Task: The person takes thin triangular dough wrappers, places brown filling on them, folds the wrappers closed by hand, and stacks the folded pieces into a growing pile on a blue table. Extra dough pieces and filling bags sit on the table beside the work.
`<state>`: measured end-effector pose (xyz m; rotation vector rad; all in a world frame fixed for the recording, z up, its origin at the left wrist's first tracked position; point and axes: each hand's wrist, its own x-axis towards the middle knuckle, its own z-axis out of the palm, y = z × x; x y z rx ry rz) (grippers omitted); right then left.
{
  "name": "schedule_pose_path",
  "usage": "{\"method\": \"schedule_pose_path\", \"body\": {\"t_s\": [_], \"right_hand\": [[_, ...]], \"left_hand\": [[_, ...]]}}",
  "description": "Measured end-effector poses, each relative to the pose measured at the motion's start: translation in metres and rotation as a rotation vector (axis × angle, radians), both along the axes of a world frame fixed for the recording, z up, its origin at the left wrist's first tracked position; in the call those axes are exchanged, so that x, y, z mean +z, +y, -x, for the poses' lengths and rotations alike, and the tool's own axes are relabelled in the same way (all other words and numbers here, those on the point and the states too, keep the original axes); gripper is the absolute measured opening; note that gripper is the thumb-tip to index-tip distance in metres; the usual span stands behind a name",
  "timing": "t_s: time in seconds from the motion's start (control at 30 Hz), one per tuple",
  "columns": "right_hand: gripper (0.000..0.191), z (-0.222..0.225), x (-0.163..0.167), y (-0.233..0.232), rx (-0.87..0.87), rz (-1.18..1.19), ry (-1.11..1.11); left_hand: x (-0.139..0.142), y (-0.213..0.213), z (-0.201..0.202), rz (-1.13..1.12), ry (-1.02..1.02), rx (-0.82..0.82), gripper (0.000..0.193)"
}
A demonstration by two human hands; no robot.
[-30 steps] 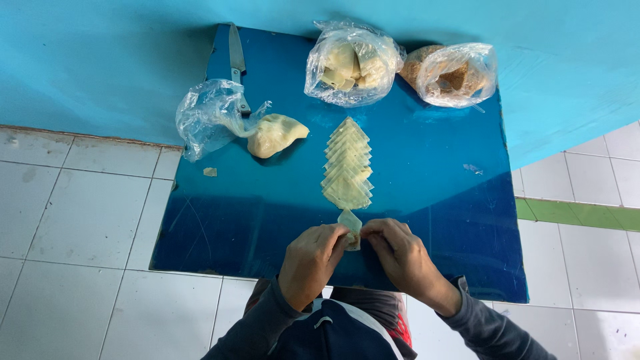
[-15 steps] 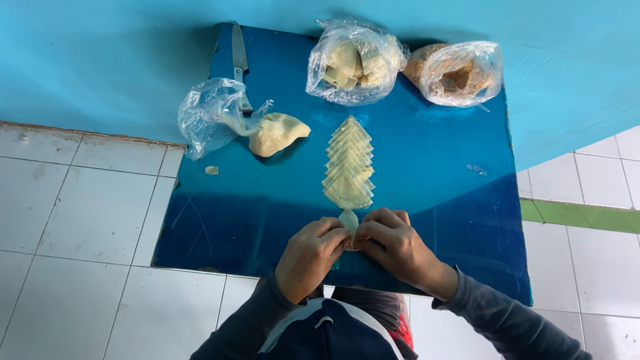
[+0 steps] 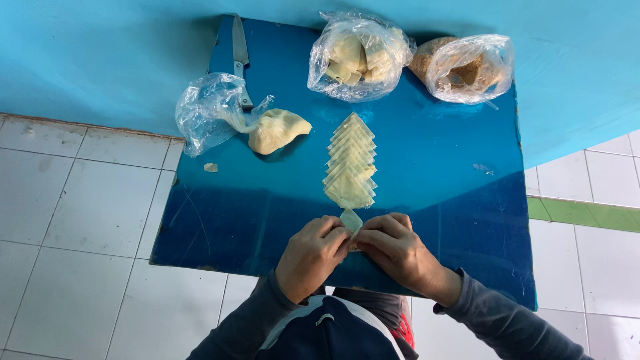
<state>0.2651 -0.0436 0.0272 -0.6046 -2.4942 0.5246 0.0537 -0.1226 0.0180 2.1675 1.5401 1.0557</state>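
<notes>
On the blue tabletop (image 3: 440, 173) lie a knife (image 3: 240, 57), a dough lump (image 3: 275, 130) and two filled plastic bags (image 3: 360, 57).

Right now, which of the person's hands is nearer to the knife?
Left. The left hand lies below the knife, slightly to its right in the picture; the right hand sits farther across the blue board.

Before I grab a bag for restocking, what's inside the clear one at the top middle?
The clear bag holds pale, flat dough pieces piled loosely, like the folded row below it. Glare and wrinkles hide how many, and anything underneath.
</notes>
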Motion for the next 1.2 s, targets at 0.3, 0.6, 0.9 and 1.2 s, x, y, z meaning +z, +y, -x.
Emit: {"method": "schedule_pose_path", "body": {"t_s": [0.3, 0.6, 0.9, 1.2], "right_hand": [[0.032, 0.003, 0.024, 0.002, 0.136, -0.1, -0.108], [0.033, -0.001, 0.024, 0.005, 0.148, -0.154, -0.14], [0.04, 0.001, 0.025, 0.0, 0.104, -0.222, -0.17], [0.032, 0.009, 0.029, -0.003, 0.082, -0.14, -0.076]], "left_hand": [[0.005, 0.002, 0.011, 0.0, 0.009, -0.115, 0.032], [0.0, 0.001, 0.016, -0.189, 0.184, -0.149, 0.026], [-0.001, 0.003, 0.018, -0.183, 0.132, -0.165, 0.032], [-0.003, 0.004, 0.014, -0.167, 0.153, -0.124, 0.025]]}}
